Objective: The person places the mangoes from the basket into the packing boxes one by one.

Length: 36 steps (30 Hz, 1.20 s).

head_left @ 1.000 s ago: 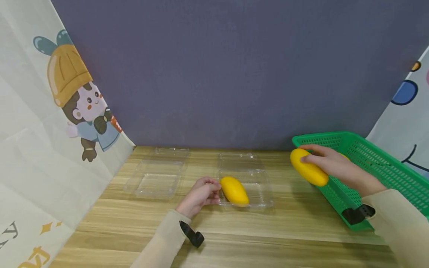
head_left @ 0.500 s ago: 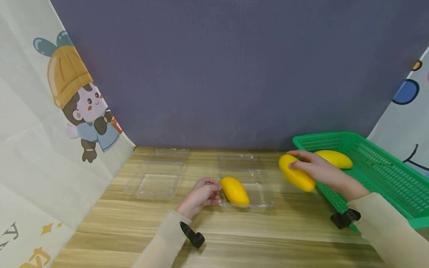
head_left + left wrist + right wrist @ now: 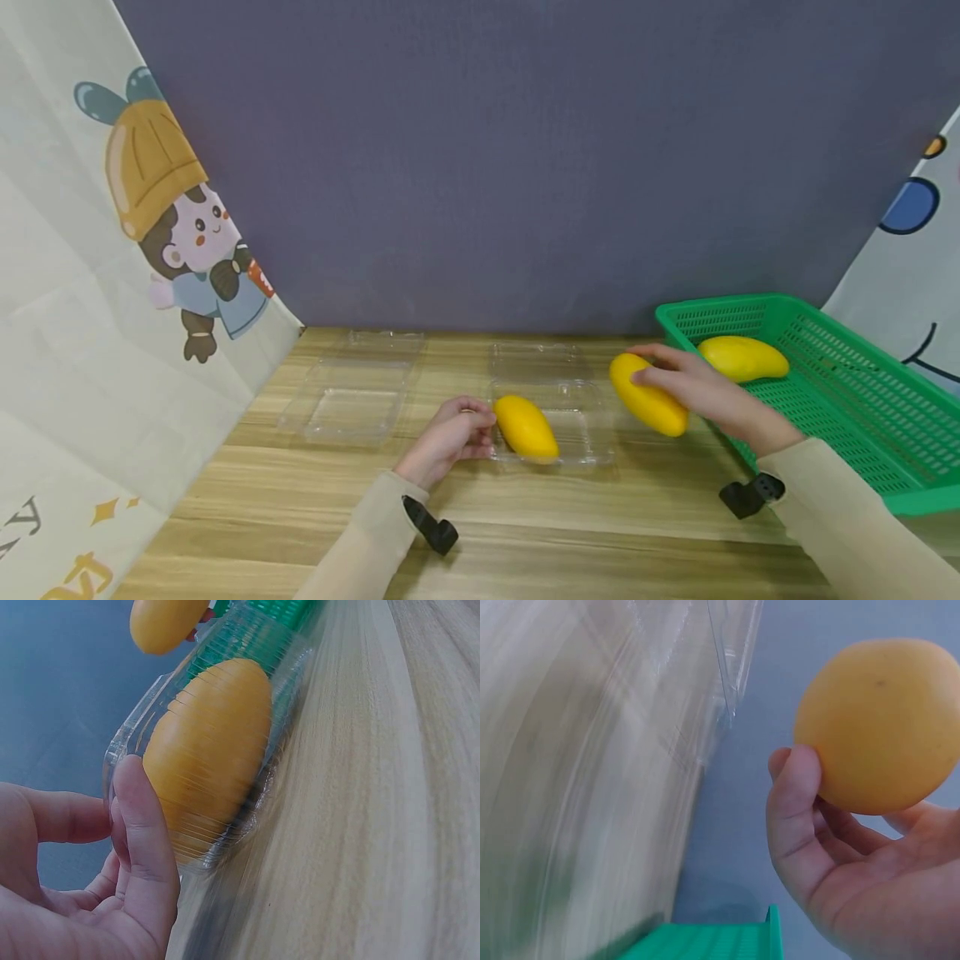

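Above the wood-grain worktop (image 3: 585, 529), between the green perforated basket (image 3: 885, 367) and the middle clamshell box (image 3: 581, 429), the right hand (image 3: 697, 387) grips a yellow mango (image 3: 648, 396), thumb on one side and fingers on the other, holding it up off the surface. The left hand (image 3: 450, 437) pinches the left edge of the middle clamshell box between thumb and fingers. Inside that clear plastic box, a second mango (image 3: 527, 429) lies slantwise along the left side; the lid is folded open behind. Farther left, the matching left clamshell box (image 3: 352, 412) also lies open. A third mango (image 3: 742, 358) rests in the basket, toward its far end.
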Available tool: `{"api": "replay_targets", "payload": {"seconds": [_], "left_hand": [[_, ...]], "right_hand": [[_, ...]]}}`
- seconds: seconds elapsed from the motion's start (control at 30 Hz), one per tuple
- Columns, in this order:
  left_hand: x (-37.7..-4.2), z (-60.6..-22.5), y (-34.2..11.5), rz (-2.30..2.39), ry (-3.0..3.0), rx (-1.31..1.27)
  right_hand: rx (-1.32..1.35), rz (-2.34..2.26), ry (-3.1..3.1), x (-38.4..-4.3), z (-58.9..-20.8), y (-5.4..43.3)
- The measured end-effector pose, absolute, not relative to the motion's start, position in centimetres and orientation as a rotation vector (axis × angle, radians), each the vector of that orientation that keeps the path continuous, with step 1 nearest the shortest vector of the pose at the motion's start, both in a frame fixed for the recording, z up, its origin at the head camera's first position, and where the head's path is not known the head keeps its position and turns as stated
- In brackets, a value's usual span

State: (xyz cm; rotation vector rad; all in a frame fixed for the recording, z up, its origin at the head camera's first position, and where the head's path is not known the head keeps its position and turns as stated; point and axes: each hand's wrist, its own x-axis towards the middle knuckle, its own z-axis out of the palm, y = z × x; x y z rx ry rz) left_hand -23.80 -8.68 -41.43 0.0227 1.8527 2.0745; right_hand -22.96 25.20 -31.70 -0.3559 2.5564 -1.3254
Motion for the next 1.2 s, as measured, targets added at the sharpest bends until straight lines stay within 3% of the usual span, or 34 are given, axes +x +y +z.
{"api": "replay_targets", "payload": {"seconds": [1.2], "left_hand": [[-23.7,-41.2,-8.7,2.074,1.857,0.031]], "right_hand": [[-0.347,-1.293,2.559,-23.3,-34.2,22.2]]}}
